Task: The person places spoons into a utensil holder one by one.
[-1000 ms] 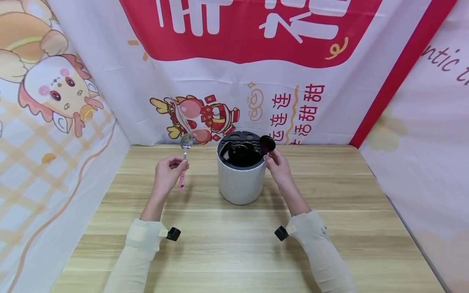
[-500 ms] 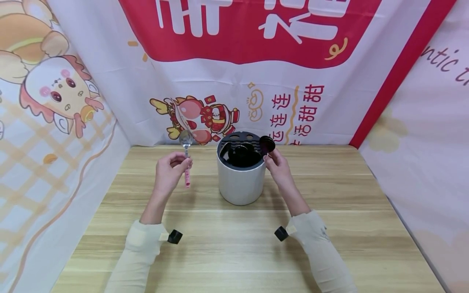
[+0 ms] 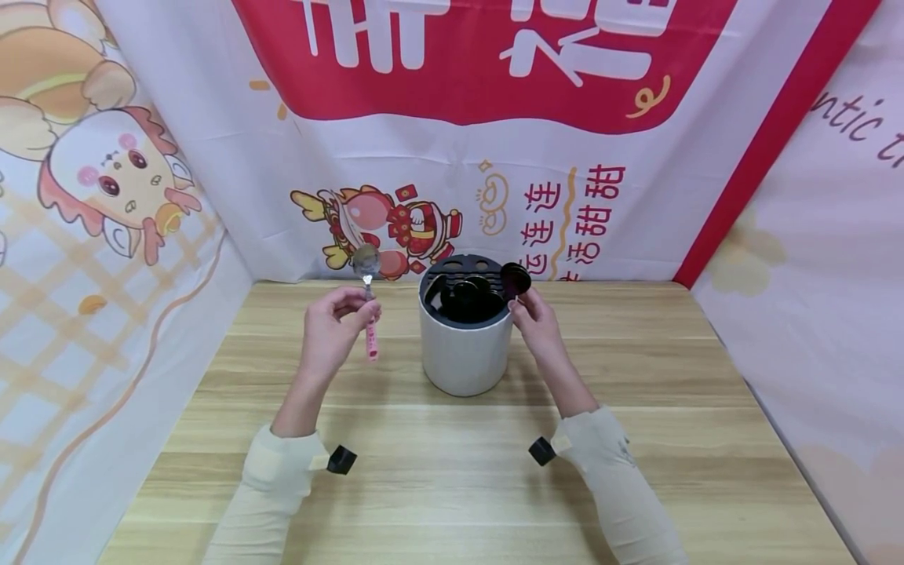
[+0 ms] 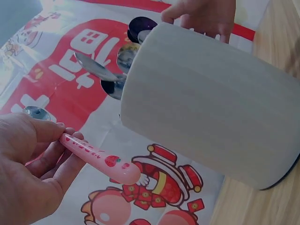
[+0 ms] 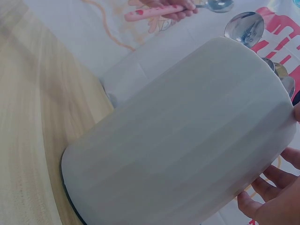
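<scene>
My left hand (image 3: 333,323) pinches a spoon (image 3: 372,344) upright by its pink handle, bowl up, left of the utensil holder. Strawberries and lettering mark that handle (image 4: 101,159) in the left wrist view. The white round utensil holder (image 3: 464,359) stands on the table with a dark slotted top. Several spoons (image 5: 244,29) stick out of it, bowls up. At its right rim my right hand (image 3: 542,329) holds the holder, thumb near the rim and fingertips against the side. Dark round spoon bowls (image 3: 515,279) lean out just above that thumb.
The wood-grain table (image 3: 438,486) reaches back to a printed cloth (image 3: 395,149) hanging close behind the holder. More printed cloth (image 3: 85,329) hangs on the left, and another sheet (image 3: 812,329) on the right.
My left hand has moved slightly right towards the holder, and the pink-handled spoon has swung and risen a little with it. The right hand and the holder have stayed in place.
</scene>
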Demonstrator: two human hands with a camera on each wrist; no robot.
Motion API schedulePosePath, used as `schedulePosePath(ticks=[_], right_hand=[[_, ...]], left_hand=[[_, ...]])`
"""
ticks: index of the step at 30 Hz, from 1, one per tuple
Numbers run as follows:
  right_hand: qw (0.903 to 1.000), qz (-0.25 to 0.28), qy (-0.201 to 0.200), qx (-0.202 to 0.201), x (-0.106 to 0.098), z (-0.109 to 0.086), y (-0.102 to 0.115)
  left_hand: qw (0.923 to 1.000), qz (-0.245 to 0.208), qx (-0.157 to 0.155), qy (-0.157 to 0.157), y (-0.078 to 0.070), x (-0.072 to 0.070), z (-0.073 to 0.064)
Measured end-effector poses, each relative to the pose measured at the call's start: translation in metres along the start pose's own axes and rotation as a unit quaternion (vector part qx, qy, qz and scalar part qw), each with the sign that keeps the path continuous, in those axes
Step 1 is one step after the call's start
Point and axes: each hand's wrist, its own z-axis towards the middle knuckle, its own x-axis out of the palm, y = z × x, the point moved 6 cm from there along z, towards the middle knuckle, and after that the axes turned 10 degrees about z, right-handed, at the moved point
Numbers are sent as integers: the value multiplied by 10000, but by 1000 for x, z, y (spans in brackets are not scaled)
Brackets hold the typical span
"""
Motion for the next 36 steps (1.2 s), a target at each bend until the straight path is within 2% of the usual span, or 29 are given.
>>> schedulePosePath(ticks=[6,11,25,36], right_hand=[[10000,30,9,17,1,0,-1],[10000,22,15,35,0,0,-1],[10000,58,35,25,1,0,1],[10000,-8,47,8,0,0,2]], left_hand=[[9989,149,437,2,-17,4,-5],[9979,77,643,82,-31,9,-9],[9958,23,910,109,-66,20,-16],[9945,141,1037,89,-78,31,-18]])
